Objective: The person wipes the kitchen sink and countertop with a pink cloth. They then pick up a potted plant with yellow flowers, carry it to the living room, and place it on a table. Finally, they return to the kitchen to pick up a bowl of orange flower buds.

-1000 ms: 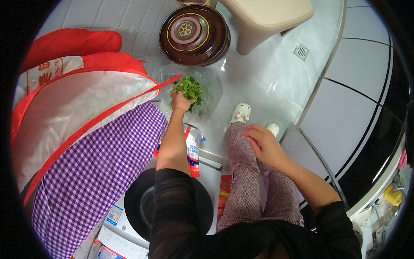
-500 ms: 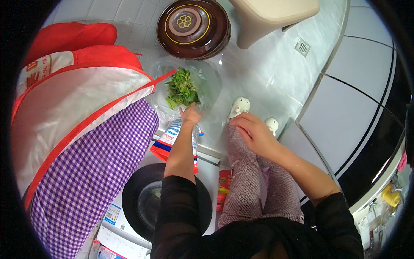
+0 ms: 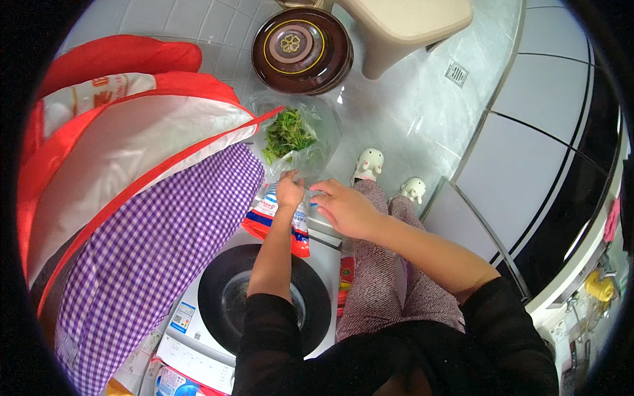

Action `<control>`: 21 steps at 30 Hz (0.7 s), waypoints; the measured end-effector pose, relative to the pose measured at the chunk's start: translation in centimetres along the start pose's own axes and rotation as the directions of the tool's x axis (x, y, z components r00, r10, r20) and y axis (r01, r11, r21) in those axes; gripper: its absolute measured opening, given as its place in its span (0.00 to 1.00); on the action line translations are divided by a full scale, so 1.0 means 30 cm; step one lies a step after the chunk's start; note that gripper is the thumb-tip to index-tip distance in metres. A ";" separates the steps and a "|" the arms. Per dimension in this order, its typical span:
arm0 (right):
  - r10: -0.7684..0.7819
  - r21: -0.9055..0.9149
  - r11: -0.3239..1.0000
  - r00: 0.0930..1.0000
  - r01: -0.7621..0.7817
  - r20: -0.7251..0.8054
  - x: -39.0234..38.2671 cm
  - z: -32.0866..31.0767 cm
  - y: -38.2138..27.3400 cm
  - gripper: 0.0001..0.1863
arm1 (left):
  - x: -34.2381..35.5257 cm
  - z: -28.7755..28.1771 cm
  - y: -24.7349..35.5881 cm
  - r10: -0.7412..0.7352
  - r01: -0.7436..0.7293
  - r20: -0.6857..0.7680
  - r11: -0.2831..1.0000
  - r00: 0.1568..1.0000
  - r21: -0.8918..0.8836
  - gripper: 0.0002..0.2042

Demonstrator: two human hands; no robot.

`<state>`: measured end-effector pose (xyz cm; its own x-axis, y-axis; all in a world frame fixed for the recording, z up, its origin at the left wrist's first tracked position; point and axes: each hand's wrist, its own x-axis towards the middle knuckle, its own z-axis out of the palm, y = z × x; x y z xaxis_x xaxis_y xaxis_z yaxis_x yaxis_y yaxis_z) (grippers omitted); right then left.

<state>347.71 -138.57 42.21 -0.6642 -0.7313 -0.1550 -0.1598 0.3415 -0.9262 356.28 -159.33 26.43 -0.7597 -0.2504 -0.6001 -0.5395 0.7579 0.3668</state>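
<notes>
My left hand (image 3: 289, 190) is at the top of a white, blue and red plastic package (image 3: 298, 224), its fingers closed. Whether they hold the package's top or the edge of the clear bag beside it is hidden. My right hand (image 3: 345, 208) hovers just right of it, fingers bent and apart, with nothing visible in them. Right beyond the left hand, leafy greens (image 3: 289, 135) lie in a clear plastic bag (image 3: 322, 142). Under my left forearm, a black wok (image 3: 221, 300) rests on a white appliance (image 3: 198, 346).
A brown glazed lid or bowl (image 3: 330, 63) with a yellow flower mark sits beyond the greens. Beside it stands a beige stool (image 3: 413, 20). A purple checked cloth (image 3: 158, 257) and red-and-white bags (image 3: 165, 119) bulge on the left. Grey-white cabinets (image 3: 522, 158) line the right.
My left hand has drawn back from the greens to the package top. My right hand has moved left, from above my leg to beside the left hand.
</notes>
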 end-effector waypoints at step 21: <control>-0.154 -0.387 0.889 0.956 0.245 0.252 0.210 0.136 -0.035 0.34 | -0.153 -0.432 0.144 0.005 0.051 0.057 -0.531 0.998 -0.846 0.25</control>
<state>346.66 -145.94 40.82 -0.4263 -0.8999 -0.0922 -0.5874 0.3529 -0.7283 352.75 -162.72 39.98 -0.7404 -0.2123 -0.6377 -0.0591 -0.9246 0.3764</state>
